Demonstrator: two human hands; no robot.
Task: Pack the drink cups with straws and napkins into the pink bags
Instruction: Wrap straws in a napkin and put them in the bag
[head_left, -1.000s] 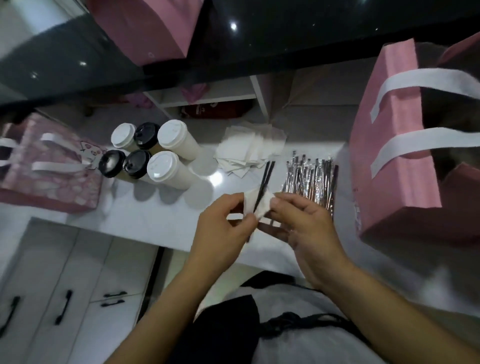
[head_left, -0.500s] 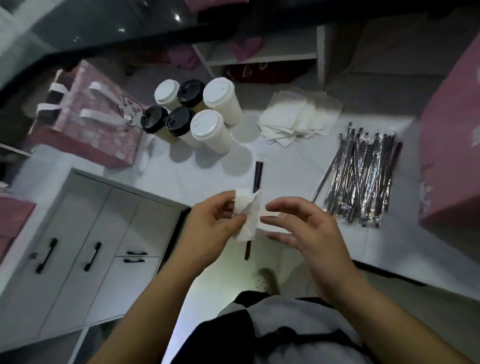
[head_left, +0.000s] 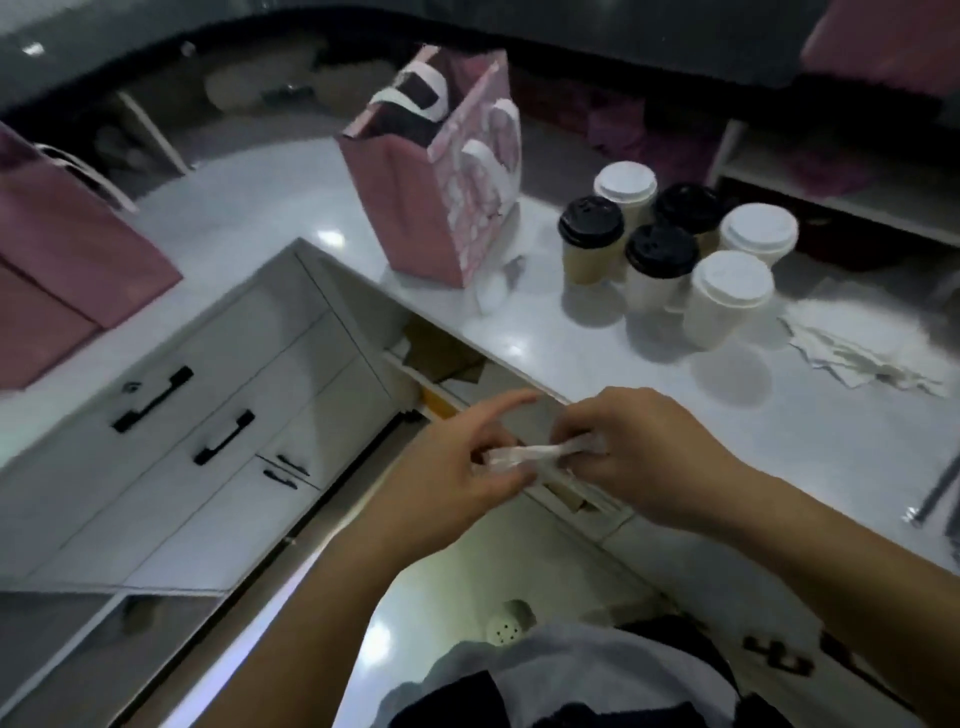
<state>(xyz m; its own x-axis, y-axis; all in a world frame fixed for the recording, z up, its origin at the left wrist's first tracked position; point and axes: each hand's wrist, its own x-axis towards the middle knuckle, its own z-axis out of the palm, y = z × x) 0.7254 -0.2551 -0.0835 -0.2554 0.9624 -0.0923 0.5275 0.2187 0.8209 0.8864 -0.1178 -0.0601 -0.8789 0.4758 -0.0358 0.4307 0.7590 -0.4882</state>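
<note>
The step in hand looked to be rolling a napkin into a tight bundle, presumably round straws, though no straw showed inside it. The napkin roll (head_left: 535, 454) lay crosswise between the two hands, held in the air at the near edge of the bench (head_left: 571, 353) and resting on nothing. The left hand (head_left: 457, 488) pinched its left end between the thumb and the lower fingers, with the forefinger sticking out straight and free. The right hand (head_left: 644, 457) had its fingers curled over the right end, hiding it. To do this well, both ends wanted an even twist under a firm pinch, so the paper would not spring open or let anything slide out. One hand should then take the whole bundle securely before the other let go. The open pink bag (head_left: 410, 208) stood upright on the bench, beyond the hands and to their left, well apart from them, with its white handles flopped aside. The bundle would best go in along a wall of it, clear of where cups would stand. Six lidded cups (head_left: 661, 249), three with black lids and three with white, stood clustered just right of that bag, beyond the right hand. A loose napkin pile (head_left: 872, 338) lay farther right. A second pink bag (head_left: 57, 270) sat at the far left, near the white cupboard (head_left: 208, 415).
</note>
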